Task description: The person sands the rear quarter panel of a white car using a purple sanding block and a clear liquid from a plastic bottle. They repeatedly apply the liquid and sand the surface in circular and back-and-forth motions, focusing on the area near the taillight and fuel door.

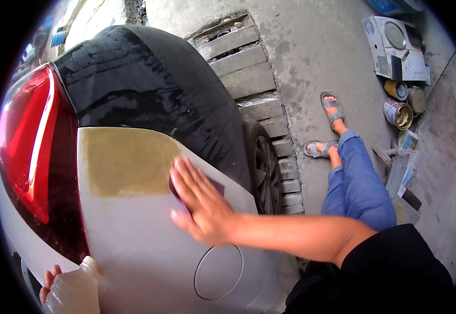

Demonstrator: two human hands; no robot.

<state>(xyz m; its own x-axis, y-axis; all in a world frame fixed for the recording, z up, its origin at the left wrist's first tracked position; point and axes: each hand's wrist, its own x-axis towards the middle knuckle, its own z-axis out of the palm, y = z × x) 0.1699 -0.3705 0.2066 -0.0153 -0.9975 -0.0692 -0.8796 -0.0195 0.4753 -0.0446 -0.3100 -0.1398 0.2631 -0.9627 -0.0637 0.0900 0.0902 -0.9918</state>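
My right hand point(199, 201) lies palm down on a white car's rear side panel point(133, 230), fingers together and stretched toward the tail light. Under it is a dark purple sheet of sandpaper point(218, 187), mostly covered by the hand. The fingertips are at the right edge of a yellowish-tan filler patch point(125, 162). At the lower left, my left hand point(48, 284) is wrapped round a translucent plastic bottle point(76, 293), tilted near the panel. Only some fingers show behind the bottle, and its lower part is cut off.
A red tail light point(34, 146) borders the panel, and black sheeting point(149, 83) covers the car above it. Below the hand is a round fuel flap point(218, 272). A wheel point(264, 167) stands beside slatted drain covers point(249, 78). Cans point(398, 114) and a box point(395, 47) lie right.
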